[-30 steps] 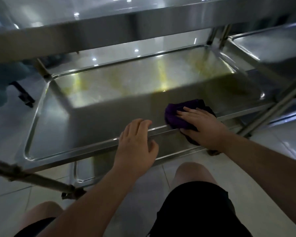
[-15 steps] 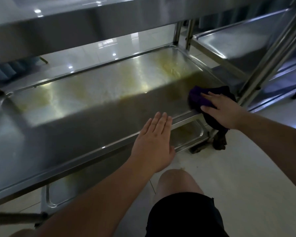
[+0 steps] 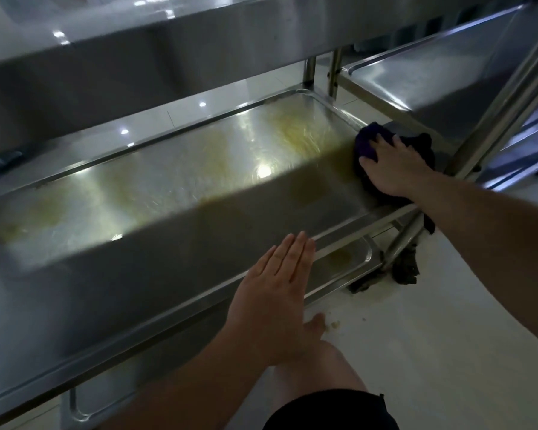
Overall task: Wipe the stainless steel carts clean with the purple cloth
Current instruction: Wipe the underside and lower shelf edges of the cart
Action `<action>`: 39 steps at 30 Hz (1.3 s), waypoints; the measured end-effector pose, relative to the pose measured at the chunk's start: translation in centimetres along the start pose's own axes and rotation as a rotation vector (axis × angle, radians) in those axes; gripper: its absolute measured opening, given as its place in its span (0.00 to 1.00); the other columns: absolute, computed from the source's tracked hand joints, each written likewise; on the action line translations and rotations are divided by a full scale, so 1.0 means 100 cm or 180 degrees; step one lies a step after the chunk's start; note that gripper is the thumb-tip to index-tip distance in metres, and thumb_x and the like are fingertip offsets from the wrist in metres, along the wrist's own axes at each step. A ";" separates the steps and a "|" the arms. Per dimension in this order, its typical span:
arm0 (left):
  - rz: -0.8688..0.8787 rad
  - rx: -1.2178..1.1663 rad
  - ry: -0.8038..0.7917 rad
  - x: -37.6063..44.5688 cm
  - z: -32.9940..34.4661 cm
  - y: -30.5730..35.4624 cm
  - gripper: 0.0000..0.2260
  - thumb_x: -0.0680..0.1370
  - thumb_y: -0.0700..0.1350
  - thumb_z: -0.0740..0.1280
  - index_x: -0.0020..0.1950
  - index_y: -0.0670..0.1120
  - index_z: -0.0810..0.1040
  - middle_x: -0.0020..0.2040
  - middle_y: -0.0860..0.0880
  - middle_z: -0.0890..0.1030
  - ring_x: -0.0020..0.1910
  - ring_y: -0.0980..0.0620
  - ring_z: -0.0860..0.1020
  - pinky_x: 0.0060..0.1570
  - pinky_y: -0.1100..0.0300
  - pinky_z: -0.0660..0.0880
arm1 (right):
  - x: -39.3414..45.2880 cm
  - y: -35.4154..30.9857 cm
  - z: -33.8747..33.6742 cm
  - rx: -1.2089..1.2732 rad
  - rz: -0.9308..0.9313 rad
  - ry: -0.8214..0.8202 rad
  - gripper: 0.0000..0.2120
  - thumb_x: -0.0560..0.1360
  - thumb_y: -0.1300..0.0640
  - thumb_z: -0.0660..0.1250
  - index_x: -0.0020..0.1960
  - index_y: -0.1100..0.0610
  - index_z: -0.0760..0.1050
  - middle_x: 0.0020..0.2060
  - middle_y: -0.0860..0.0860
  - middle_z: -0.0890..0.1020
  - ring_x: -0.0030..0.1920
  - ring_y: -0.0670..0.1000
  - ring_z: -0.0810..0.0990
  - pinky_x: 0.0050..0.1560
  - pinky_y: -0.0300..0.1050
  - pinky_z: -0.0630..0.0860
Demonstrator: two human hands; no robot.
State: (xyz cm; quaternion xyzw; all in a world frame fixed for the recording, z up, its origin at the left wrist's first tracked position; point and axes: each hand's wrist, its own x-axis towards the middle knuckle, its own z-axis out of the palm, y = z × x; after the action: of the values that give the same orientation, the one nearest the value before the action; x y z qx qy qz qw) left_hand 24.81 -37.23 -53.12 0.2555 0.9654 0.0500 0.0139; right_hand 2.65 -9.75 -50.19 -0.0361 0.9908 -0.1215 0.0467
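The middle shelf (image 3: pixel 174 187) of a stainless steel cart fills the view, with yellowish smears on its far half. My right hand (image 3: pixel 395 169) lies flat with straight fingers on the purple cloth (image 3: pixel 365 141), pressing it onto the shelf's right end; part of the cloth hangs over the edge. My left hand (image 3: pixel 274 293) hovers flat over the shelf's front rim, fingers straight and together, holding nothing.
The cart's top shelf (image 3: pixel 137 63) overhangs close above. A lower shelf (image 3: pixel 348 262) shows beneath the front rim. A second steel cart (image 3: pixel 448 72) stands at the right, its slanted legs (image 3: pixel 510 97) near my right hand. A caster (image 3: pixel 404 268) sits on the pale floor.
My right hand slid the cloth rightward along the shelf to its right end. My left hand let go of the front rim and opened flat above it.
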 end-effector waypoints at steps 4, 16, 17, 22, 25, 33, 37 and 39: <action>-0.0051 -0.0045 0.0169 0.003 0.006 0.003 0.46 0.80 0.69 0.52 0.86 0.47 0.33 0.86 0.49 0.35 0.84 0.53 0.33 0.82 0.52 0.39 | 0.036 -0.027 0.003 -0.0140 -0.0015 0.0155 0.29 0.85 0.42 0.46 0.83 0.51 0.56 0.83 0.53 0.56 0.82 0.59 0.53 0.80 0.61 0.51; -0.0117 -0.0039 0.0161 0.003 0.001 0.005 0.45 0.80 0.69 0.56 0.87 0.45 0.44 0.87 0.48 0.46 0.86 0.51 0.44 0.83 0.50 0.50 | -0.002 -0.058 0.016 -0.0022 -0.1048 -0.0136 0.27 0.84 0.40 0.53 0.81 0.46 0.61 0.82 0.51 0.61 0.80 0.58 0.61 0.78 0.55 0.57; -0.0108 -0.0043 0.0163 0.003 0.002 0.004 0.45 0.80 0.69 0.55 0.87 0.45 0.43 0.87 0.48 0.44 0.86 0.52 0.42 0.84 0.50 0.49 | 0.012 -0.040 0.008 -0.0245 -0.0804 0.0008 0.26 0.85 0.43 0.53 0.81 0.49 0.63 0.81 0.55 0.61 0.79 0.61 0.62 0.77 0.59 0.59; -0.0157 -0.0001 0.0221 0.002 0.006 0.004 0.45 0.80 0.70 0.55 0.87 0.46 0.42 0.88 0.49 0.43 0.86 0.52 0.40 0.83 0.51 0.46 | 0.064 -0.028 0.004 -0.0114 0.0225 0.0317 0.30 0.83 0.40 0.46 0.82 0.51 0.59 0.83 0.52 0.57 0.82 0.58 0.54 0.79 0.61 0.52; -0.0164 0.0019 0.0191 0.003 0.006 0.005 0.45 0.80 0.70 0.53 0.87 0.47 0.39 0.87 0.50 0.39 0.85 0.54 0.35 0.82 0.53 0.40 | 0.064 -0.084 0.015 -0.0171 -0.0108 0.0143 0.28 0.84 0.42 0.46 0.79 0.54 0.64 0.80 0.56 0.62 0.79 0.61 0.59 0.77 0.61 0.57; -0.0149 -0.0010 -0.0116 0.004 -0.004 0.006 0.44 0.80 0.70 0.48 0.85 0.48 0.30 0.85 0.50 0.30 0.82 0.55 0.28 0.81 0.54 0.34 | -0.017 -0.132 0.034 0.0135 -0.1882 -0.0453 0.29 0.83 0.35 0.50 0.83 0.42 0.56 0.81 0.37 0.56 0.80 0.40 0.51 0.71 0.30 0.35; -0.0125 -0.0006 -0.0113 0.002 -0.004 0.006 0.44 0.81 0.70 0.49 0.85 0.48 0.30 0.85 0.50 0.31 0.82 0.55 0.29 0.82 0.52 0.36 | 0.003 -0.068 0.015 0.0125 -0.0616 0.0075 0.27 0.84 0.40 0.51 0.80 0.47 0.63 0.80 0.51 0.64 0.77 0.57 0.65 0.78 0.53 0.58; -0.0148 -0.0040 -0.0120 0.001 -0.004 0.006 0.44 0.81 0.70 0.49 0.85 0.48 0.31 0.85 0.50 0.31 0.82 0.55 0.29 0.82 0.53 0.36 | 0.006 -0.053 0.013 0.0030 -0.0130 0.0164 0.28 0.84 0.42 0.48 0.81 0.50 0.61 0.82 0.52 0.61 0.80 0.58 0.60 0.79 0.60 0.55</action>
State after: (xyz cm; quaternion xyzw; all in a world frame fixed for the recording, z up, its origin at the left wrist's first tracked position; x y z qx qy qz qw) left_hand 24.97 -36.73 -52.66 0.2339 0.9703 0.0509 0.0348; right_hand 2.47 -15.23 -50.18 -0.0529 0.9902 -0.1280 0.0188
